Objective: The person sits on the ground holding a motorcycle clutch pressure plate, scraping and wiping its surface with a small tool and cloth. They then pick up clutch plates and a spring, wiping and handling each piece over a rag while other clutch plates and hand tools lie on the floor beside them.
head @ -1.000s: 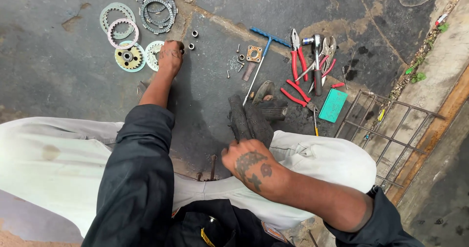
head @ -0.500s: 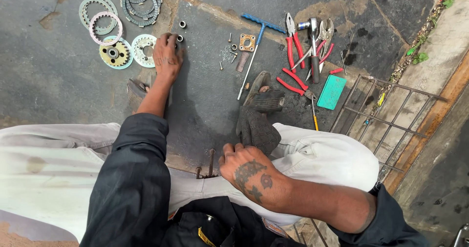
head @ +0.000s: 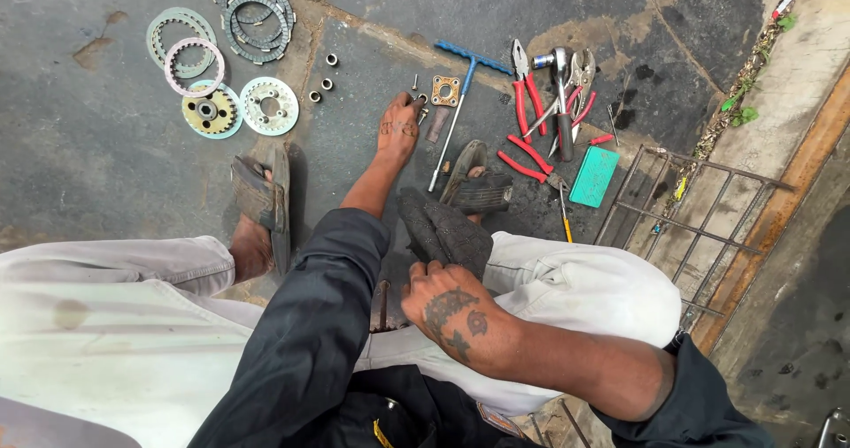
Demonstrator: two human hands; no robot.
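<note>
On the stone floor [head: 106, 138] the toothed rings [head: 208, 81] lie at the far left, with bare room beside them. The left hand [head: 398, 129] pinches a small metal part [head: 418, 103] near the blue T-handle wrench [head: 460, 103]. The right hand [head: 447, 306] is half closed on a dark rag [head: 443, 231] at the knee edge; pliers [head: 531, 112] lie right.

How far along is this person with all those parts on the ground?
Done: toothed rings and round plates lie sorted; pliers sit laid out. In hand: the left hand picks at small bolts beside a square gasket; the right hand grips a dark rag. Nothing looks reassembled.
</note>
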